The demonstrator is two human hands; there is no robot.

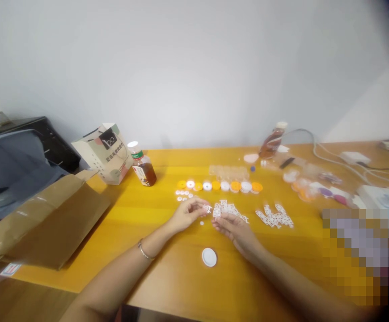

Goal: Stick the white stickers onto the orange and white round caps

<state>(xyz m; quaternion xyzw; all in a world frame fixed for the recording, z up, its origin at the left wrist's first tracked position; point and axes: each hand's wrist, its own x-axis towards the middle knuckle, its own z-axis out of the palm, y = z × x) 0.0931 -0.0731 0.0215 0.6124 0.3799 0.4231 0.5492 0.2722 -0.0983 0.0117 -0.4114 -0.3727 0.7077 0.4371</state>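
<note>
My left hand [188, 214] hovers over the yellow table [167, 264] with its fingers pinched on a small white plastic piece [207, 208]. My right hand [231, 227] rests just to the right, fingers curled at the edge of a pile of small white pieces [230, 209]. A second pile of white pieces [275, 217] lies further right. A row of orange and white round caps [221, 185] runs behind the hands. Tiny white discs [183, 195] sit near the left hand. A white lid [209, 257] lies between my forearms.
A brown tea bottle [142, 164] and a paper gift bag [105, 154] stand at the back left, beside a cardboard box [43, 223]. Another bottle [273, 139], cables [342, 163] and coloured caps [311, 190] crowd the back right. A blurred patch covers the right foreground.
</note>
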